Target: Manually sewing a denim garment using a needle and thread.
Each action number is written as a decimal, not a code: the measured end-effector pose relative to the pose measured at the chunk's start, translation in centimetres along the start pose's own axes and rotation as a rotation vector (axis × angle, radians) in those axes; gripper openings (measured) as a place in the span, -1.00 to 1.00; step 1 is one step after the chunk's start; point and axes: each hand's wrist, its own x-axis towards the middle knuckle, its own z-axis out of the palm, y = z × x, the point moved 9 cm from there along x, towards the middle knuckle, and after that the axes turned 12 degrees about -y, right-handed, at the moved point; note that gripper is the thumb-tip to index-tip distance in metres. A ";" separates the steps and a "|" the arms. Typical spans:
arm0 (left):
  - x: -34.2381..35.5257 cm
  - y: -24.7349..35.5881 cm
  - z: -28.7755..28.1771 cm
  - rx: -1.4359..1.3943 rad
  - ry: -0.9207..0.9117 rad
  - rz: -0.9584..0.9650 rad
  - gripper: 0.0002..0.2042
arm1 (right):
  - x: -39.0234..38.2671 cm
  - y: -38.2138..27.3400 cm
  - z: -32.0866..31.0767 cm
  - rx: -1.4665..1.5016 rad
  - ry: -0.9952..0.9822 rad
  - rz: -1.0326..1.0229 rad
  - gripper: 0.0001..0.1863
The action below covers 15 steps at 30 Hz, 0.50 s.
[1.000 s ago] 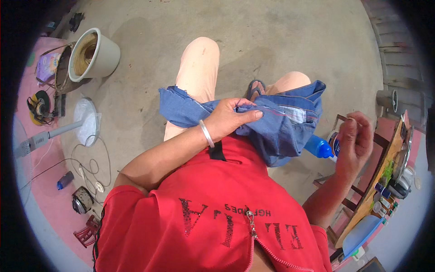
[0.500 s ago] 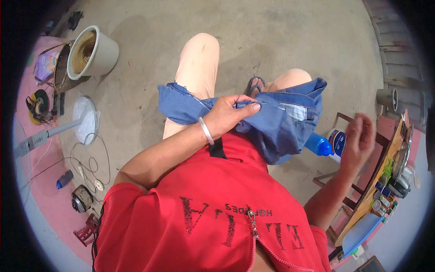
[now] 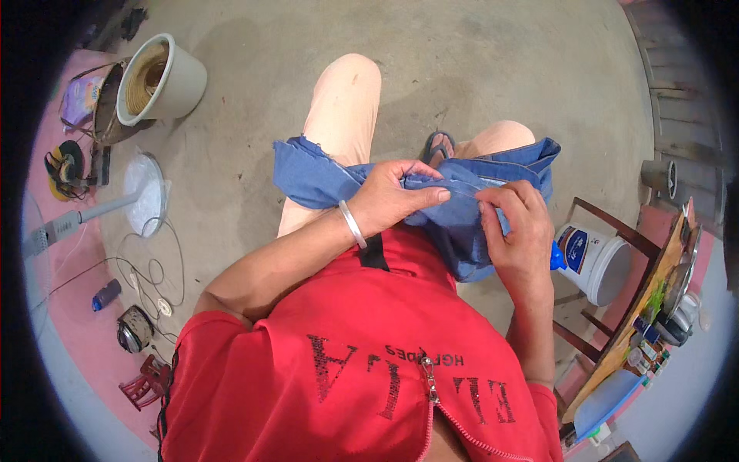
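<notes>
Plainly, a piece of blue denim [image 3: 454,231] with frayed edges lay bunched across my lap, over both of my 2 peach-coloured trouser legs [image 3: 340,108]. My left hand [image 3: 389,199] was on the denim's near edge, nearly closed, gripping a fold between thumb and forefinger; its other fingers were partly hidden by the cloth. A silver bangle [image 3: 352,224] circled that wrist, on the near side of the denim. My right hand [image 3: 522,231] was over the denim's right part, its thumb and forefinger brought close together in a pinch, the remaining fingers loosely curled. Whether those 2 fingertips held something was too small to tell.

Nearest me, below the denim, was my red top [image 3: 339,331] with its zip. Just beyond the denim, between my knees, 1 foot showed in a dark sandal [image 3: 439,146]. Right of the denim were a white bucket [image 3: 604,266] with a blue label, lying tilted, and a wooden table [image 3: 616,358] crowded with small items. Well left of the denim were a pale tub [image 3: 185,81] with something woven inside, and a fan stand's round base [image 3: 146,192].
</notes>
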 end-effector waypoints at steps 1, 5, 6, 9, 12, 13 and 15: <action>0.0 0.0 0.1 -0.003 -0.002 -0.001 -0.75 | -0.1 -0.1 -0.1 0.003 0.005 0.002 -0.89; 0.1 1.3 0.1 0.117 0.040 0.113 -0.76 | -0.2 0.1 0.0 -0.007 0.030 0.027 -0.89; 0.1 1.5 0.1 0.132 0.043 0.123 -0.77 | -0.3 0.1 0.0 -0.008 0.030 0.030 -0.89; 0.2 1.6 0.1 0.198 0.054 0.120 -0.79 | -0.4 0.4 0.2 -0.017 0.006 0.102 -0.89; 0.0 1.5 0.0 0.214 0.069 0.066 -0.80 | -0.5 0.5 0.3 0.006 0.013 0.108 -0.88; 0.0 1.5 0.0 0.214 0.068 0.067 -0.80 | -0.5 0.5 0.4 0.007 0.008 0.097 -0.88; 0.0 1.9 0.0 0.220 0.077 0.146 -0.80 | -0.6 0.3 0.4 0.007 0.004 0.087 -0.88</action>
